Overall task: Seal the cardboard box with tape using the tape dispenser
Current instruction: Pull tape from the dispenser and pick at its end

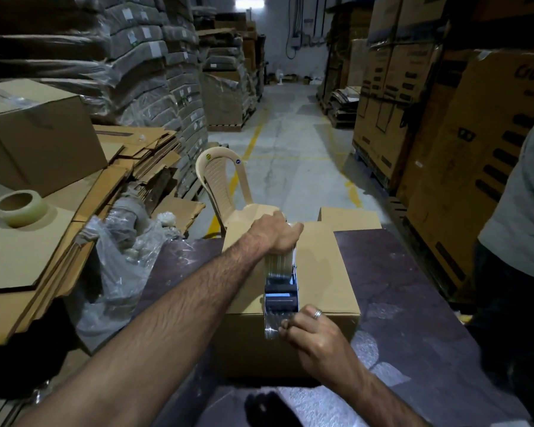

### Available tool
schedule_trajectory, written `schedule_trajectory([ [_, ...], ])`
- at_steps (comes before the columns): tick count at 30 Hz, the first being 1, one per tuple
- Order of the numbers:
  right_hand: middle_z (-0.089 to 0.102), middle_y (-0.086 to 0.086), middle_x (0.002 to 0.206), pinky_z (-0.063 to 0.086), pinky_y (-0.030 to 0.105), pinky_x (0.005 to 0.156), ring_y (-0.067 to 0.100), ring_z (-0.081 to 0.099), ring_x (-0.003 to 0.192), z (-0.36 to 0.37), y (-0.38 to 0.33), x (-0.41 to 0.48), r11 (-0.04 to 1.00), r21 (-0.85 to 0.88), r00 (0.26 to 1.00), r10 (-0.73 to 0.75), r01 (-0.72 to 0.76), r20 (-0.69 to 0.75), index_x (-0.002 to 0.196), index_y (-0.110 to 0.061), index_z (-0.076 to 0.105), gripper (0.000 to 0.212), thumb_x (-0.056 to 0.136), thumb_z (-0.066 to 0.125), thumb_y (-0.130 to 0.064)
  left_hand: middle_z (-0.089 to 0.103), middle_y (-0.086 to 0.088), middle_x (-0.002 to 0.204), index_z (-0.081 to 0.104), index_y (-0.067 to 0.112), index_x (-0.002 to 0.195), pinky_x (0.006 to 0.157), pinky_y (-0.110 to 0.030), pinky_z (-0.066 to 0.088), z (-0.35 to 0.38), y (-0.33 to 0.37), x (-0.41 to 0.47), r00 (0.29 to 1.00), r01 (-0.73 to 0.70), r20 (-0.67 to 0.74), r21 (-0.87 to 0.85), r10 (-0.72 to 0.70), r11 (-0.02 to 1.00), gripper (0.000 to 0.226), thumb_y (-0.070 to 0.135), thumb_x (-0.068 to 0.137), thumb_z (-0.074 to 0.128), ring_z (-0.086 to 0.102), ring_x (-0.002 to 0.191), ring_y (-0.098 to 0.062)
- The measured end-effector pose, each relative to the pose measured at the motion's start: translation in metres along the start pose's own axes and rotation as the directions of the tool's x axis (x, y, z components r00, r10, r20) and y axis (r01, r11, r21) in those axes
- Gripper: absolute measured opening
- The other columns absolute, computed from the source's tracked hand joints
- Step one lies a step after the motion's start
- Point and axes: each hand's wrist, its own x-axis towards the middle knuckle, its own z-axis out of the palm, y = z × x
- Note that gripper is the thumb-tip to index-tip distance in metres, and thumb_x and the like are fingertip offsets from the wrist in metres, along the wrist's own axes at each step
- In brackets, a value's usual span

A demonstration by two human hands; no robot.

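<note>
Two hands: left hand (275, 234) grips the tape dispenser (281, 292) atop the smooth brown cardboard box (327, 266) on a dark table (413, 288); right hand (313, 335) pinches glossy tape (272, 327) at its near edge; ribbed chair (219, 180) behind.

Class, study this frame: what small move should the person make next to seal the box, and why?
Probably press the tape end flat against the front face of the cardboard box with the right hand. Its fingers pinch the strip hanging over the near edge, while the left hand grips the tape dispenser on top.
</note>
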Motion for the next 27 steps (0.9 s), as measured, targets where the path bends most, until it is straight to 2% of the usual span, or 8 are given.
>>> schedule_trajectory([
  [4, 0.064, 0.005, 0.08, 0.047, 0.034, 0.058, 0.022, 0.051, 0.065, 0.001, 0.002, -0.005, 0.997, -0.071, 1.0, 0.003, -0.002, 0.015, 0.08, -0.006, 0.066, 0.01, 0.083, 0.066, 0.004, 0.06, -0.008, 0.102, 0.032, 0.008, 0.125, 0.069, -0.035, 0.051, 0.005, -0.004, -0.033, 0.97, -0.048, -0.244, -0.263, -0.019, 0.964, 0.089, 0.08, 0.074, 0.049, 0.06, 0.087, -0.026],
  [7, 0.064, 0.006, 0.08, 0.046, 0.034, 0.058, 0.021, 0.048, 0.066, 0.003, 0.001, -0.006, 0.995, -0.096, 1.0, -0.017, 0.017, 0.002, 0.078, -0.007, 0.062, 0.012, 0.085, 0.064, 0.003, 0.06, -0.006, 0.099, 0.033, 0.019, 0.119, 0.072, -0.039, 0.054, 0.022, -0.011, -0.055, 0.959, -0.141, -0.266, -0.169, 0.093, 0.975, 0.089, 0.08, 0.062, 0.061, 0.06, 0.089, -0.025],
  [10, 0.064, 0.006, 0.079, 0.044, 0.03, 0.06, 0.02, 0.048, 0.066, 0.001, -0.002, -0.003, 0.992, -0.119, 0.999, -0.041, 0.04, -0.009, 0.078, -0.005, 0.066, 0.019, 0.092, 0.054, -0.002, 0.056, -0.008, 0.112, 0.035, 0.021, 0.131, 0.082, -0.041, 0.051, 0.035, -0.015, -0.057, 0.926, -0.152, -0.354, -0.043, 0.127, 0.987, 0.075, 0.07, 0.077, 0.056, 0.056, 0.102, -0.027],
  [13, 0.062, 0.005, 0.078, 0.043, 0.028, 0.062, 0.019, 0.046, 0.067, -0.001, -0.005, -0.001, 0.994, -0.111, 1.0, -0.019, 0.017, -0.014, 0.078, -0.004, 0.068, 0.022, 0.093, 0.051, -0.002, 0.06, -0.011, 0.106, 0.043, 0.02, 0.127, 0.075, -0.037, 0.048, 0.034, -0.018, -0.048, 0.89, -0.166, -0.433, -0.015, 0.143, 0.986, 0.054, 0.059, 0.089, 0.042, 0.059, 0.094, -0.03],
  [17, 0.061, 0.002, 0.077, 0.046, 0.029, 0.059, 0.016, 0.047, 0.07, 0.001, -0.011, -0.006, 0.997, -0.077, 1.0, 0.01, -0.008, 0.021, 0.075, -0.008, 0.064, 0.02, 0.093, 0.054, -0.006, 0.065, -0.015, 0.105, 0.052, 0.016, 0.126, 0.071, -0.035, 0.043, 0.025, -0.017, -0.026, 0.938, -0.154, -0.31, 0.036, 0.157, 0.987, 0.054, 0.055, 0.092, 0.037, 0.06, 0.094, -0.032],
  [23, 0.057, 0.0, 0.08, 0.043, 0.027, 0.06, 0.015, 0.044, 0.071, -0.002, -0.013, -0.016, 0.998, -0.057, 0.996, -0.035, 0.039, 0.078, 0.075, -0.012, 0.061, 0.032, 0.099, 0.039, -0.01, 0.065, -0.013, 0.111, 0.063, 0.012, 0.113, 0.073, -0.034, 0.043, 0.008, -0.013, -0.001, 0.992, -0.106, -0.068, 0.07, 0.11, 0.992, 0.057, 0.053, 0.09, 0.031, 0.058, 0.095, -0.029],
  [25, 0.05, -0.004, 0.084, 0.043, 0.026, 0.059, 0.014, 0.041, 0.071, -0.003, -0.014, -0.023, 0.996, -0.054, 0.994, -0.063, 0.068, 0.084, 0.08, -0.016, 0.053, 0.023, 0.098, 0.04, -0.01, 0.066, -0.012, 0.106, 0.067, 0.013, 0.102, 0.07, -0.033, 0.043, 0.004, -0.013, 0.006, 0.996, -0.083, 0.03, 0.067, 0.081, 0.994, 0.059, 0.056, 0.086, 0.03, 0.058, 0.087, -0.027],
  [27, 0.045, -0.005, 0.085, 0.042, 0.025, 0.058, 0.013, 0.039, 0.071, -0.003, -0.013, -0.024, 0.995, -0.065, 0.995, -0.068, 0.072, 0.07, 0.082, -0.017, 0.049, 0.015, 0.095, 0.048, -0.01, 0.066, -0.011, 0.11, 0.069, 0.015, 0.104, 0.073, -0.034, 0.046, -0.001, -0.011, 0.011, 0.994, -0.062, 0.094, 0.075, 0.055, 0.995, 0.065, 0.06, 0.082, 0.029, 0.058, 0.088, -0.026],
])
